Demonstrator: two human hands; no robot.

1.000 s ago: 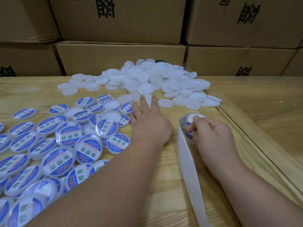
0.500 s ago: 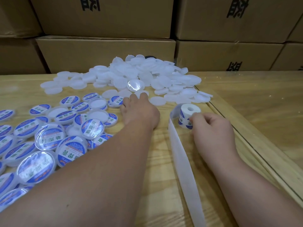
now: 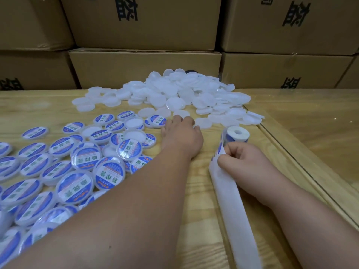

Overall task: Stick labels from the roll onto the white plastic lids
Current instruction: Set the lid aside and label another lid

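1. The left hand (image 3: 181, 135) reaches to the near edge of the heap of blank white lids (image 3: 174, 92) at the back of the counter (image 3: 194, 200). Its fingers curl down over a lid there; whether they already grip it I cannot tell. Best to take one lid only, flat side up, and slide it clear of the heap.
2. The right hand (image 3: 244, 162) pinches the backing strip (image 3: 231, 210) just below the label roll (image 3: 236, 133), which stands on end beside the heap. A blue label (image 3: 220, 148) shows on the strip right above that pinch.
3. Peel slowly so the label lifts off its backing without creasing, holding it by an edge.
4. Centre it on the lid, then press from the middle outward.
5. Set the finished lid among the labelled lids (image 3: 77, 162) on the left, well apart from the blanks.
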